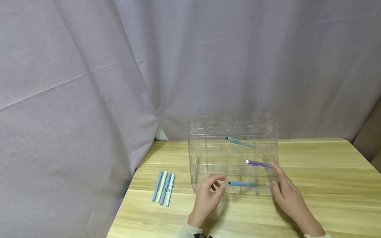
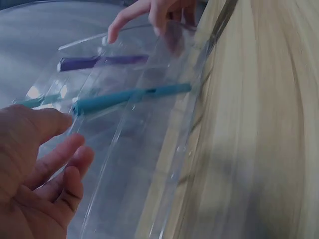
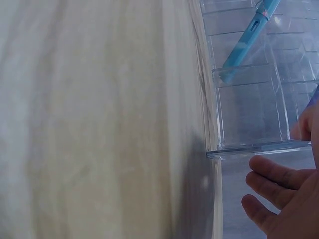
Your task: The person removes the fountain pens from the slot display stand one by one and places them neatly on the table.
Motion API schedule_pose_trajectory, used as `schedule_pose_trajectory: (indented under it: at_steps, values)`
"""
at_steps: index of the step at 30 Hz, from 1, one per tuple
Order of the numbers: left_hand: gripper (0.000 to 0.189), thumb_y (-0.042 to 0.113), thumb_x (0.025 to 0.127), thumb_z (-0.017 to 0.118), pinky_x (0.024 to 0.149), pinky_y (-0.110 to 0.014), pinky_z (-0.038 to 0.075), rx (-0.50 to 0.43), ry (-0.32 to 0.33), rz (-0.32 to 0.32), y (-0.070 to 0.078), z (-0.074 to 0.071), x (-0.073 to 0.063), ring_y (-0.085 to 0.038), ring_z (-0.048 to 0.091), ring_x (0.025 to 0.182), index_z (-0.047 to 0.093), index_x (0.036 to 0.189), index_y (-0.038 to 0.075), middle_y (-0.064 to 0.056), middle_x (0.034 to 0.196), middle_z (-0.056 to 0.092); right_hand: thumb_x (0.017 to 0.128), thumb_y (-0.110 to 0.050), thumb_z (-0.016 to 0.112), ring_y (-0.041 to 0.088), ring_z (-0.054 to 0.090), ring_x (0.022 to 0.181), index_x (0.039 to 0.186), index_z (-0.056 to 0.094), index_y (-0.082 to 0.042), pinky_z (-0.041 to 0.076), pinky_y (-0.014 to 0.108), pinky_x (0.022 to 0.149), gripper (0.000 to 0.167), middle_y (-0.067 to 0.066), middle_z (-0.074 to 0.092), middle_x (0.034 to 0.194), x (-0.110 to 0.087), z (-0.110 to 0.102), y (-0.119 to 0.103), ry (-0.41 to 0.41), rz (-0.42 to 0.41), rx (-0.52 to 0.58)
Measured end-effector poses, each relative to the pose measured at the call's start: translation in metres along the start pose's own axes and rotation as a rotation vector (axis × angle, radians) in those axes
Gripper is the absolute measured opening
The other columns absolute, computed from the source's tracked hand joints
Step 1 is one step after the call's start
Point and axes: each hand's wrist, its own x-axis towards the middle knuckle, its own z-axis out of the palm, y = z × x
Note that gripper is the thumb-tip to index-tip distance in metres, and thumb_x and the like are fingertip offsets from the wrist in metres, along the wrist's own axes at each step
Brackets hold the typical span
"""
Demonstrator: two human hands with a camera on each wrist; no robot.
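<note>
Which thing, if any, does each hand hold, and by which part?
The left hand holds nothing. The right hand touches the clear rack at its right side; whether it grips there cannot be told.

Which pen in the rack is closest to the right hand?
The purple pen, its end beside the right hand; the blue pen below and green pen above end farther left.
</note>
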Motion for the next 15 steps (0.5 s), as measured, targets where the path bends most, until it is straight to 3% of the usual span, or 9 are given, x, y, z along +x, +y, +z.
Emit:
schedule_pose_trajectory:
  at_steps: [2, 4, 9, 12, 15]
  values:
    - [0.025, 0.007, 0.097, 0.078, 0.07, -0.023, 0.061, -0.003, -0.024, -0.01, 0.002, 0.006, 0.002, -0.009, 0.073, 0.083, 0.077, 0.122, 0.009, -0.011, 0.113, 0.083, 0.105, -0.006, 0.052, 0.003, 0.031, 0.063, 0.171, 0.027, -0.019, 0.031, 0.023, 0.05, 0.071, 0.001, 0.042, 0.074, 0.0, 0.001, 0.0, -0.005, 0.002, -0.002]
    - [0.023, 0.009, 0.098, 0.078, 0.068, -0.02, 0.06, 0.009, -0.025, 0.002, 0.003, 0.011, 0.004, -0.006, 0.072, 0.081, 0.077, 0.12, 0.01, -0.009, 0.108, 0.083, 0.105, -0.006, 0.052, 0.003, 0.031, 0.063, 0.17, 0.027, -0.019, 0.031, 0.024, 0.05, 0.071, 0.008, 0.053, 0.08, 0.0, 0.001, 0.0, -0.007, 0.007, 0.002]
    - [0.02, 0.012, 0.098, 0.078, 0.067, -0.013, 0.056, -0.002, -0.017, 0.009, 0.006, 0.02, 0.01, 0.001, 0.067, 0.077, 0.079, 0.118, 0.007, -0.005, 0.094, 0.082, 0.107, -0.008, 0.051, 0.005, 0.032, 0.063, 0.171, 0.027, -0.02, 0.031, 0.025, 0.05, 0.069, 0.017, 0.063, 0.094, 0.0, 0.001, 0.0, -0.02, 0.036, 0.01]
    - [0.02, 0.014, 0.099, 0.076, 0.068, -0.012, 0.057, -0.022, -0.027, 0.008, 0.007, 0.025, 0.014, 0.003, 0.065, 0.077, 0.079, 0.117, 0.007, -0.005, 0.093, 0.081, 0.107, -0.008, 0.051, 0.005, 0.032, 0.062, 0.171, 0.027, -0.02, 0.031, 0.025, 0.05, 0.069, 0.013, 0.058, 0.085, 0.0, -0.001, -0.001, -0.021, 0.035, 0.007]
    - [0.02, 0.016, 0.1, 0.076, 0.068, -0.011, 0.056, -0.016, -0.03, 0.02, 0.009, 0.03, 0.016, 0.005, 0.064, 0.078, 0.08, 0.118, 0.009, -0.004, 0.093, 0.081, 0.106, -0.008, 0.051, 0.005, 0.033, 0.063, 0.171, 0.027, -0.019, 0.031, 0.025, 0.05, 0.069, 0.016, 0.061, 0.088, 0.001, -0.002, -0.001, -0.015, 0.024, 0.003]
